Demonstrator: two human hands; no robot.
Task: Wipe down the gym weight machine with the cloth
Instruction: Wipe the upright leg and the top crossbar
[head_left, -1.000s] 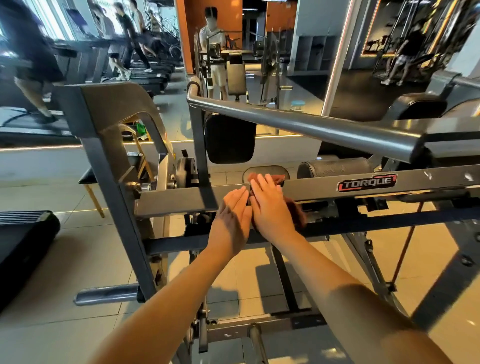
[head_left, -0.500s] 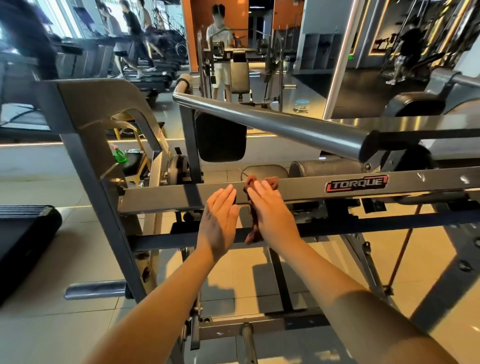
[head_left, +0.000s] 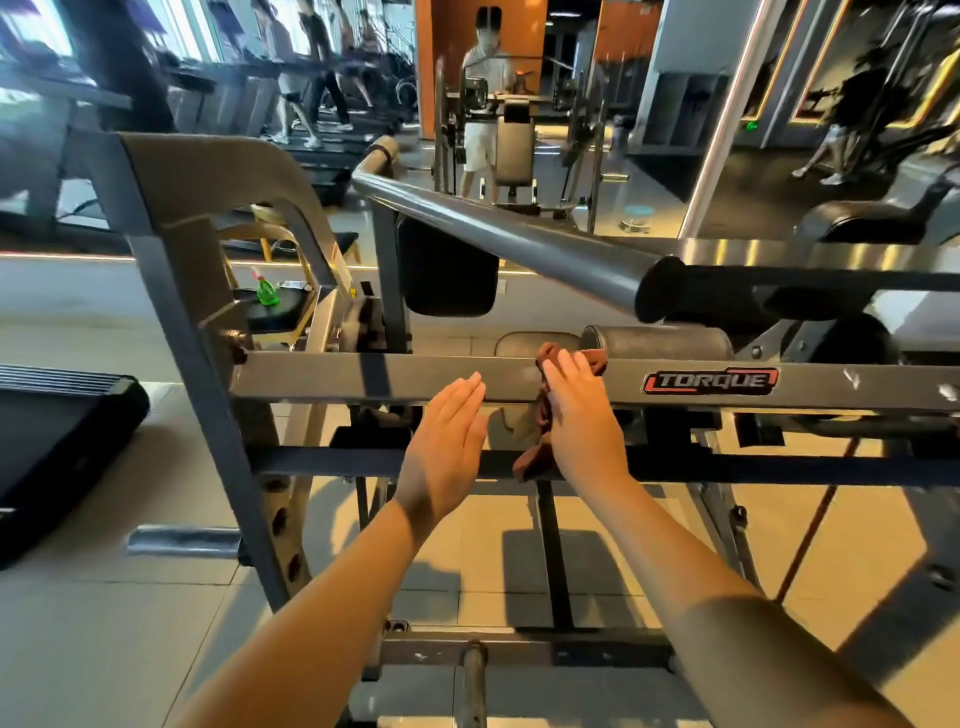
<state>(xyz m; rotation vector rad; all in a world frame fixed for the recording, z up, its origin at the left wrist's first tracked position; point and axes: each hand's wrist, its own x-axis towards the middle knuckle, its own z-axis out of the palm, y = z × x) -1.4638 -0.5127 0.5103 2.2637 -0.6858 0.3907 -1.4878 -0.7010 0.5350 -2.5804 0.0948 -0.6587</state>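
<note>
Since a moment ago my hands have come apart: my right hand (head_left: 582, 415) has slid toward the red label (head_left: 710, 382), and my left hand (head_left: 447, 441) stayed back. Both hands are flat with straight fingers. My right hand presses the cloth (head_left: 532, 460) on the flat grey bar (head_left: 332, 382) of the weight machine (head_left: 171, 291). The cloth is brown, soft and bunched up, and a bit hangs down under my palm. My left hand holds nothing; its fingertips reach the bar. The bar is hard metal with little white scratches. Above it runs a round shiny tube (head_left: 493, 228), and behind it sits a fat black roller pad (head_left: 660, 340). The floor (head_left: 104, 623) has pale square tiles. A small green bottle (head_left: 267, 291) stands on a black seat (head_left: 291, 312) to the left.
</note>
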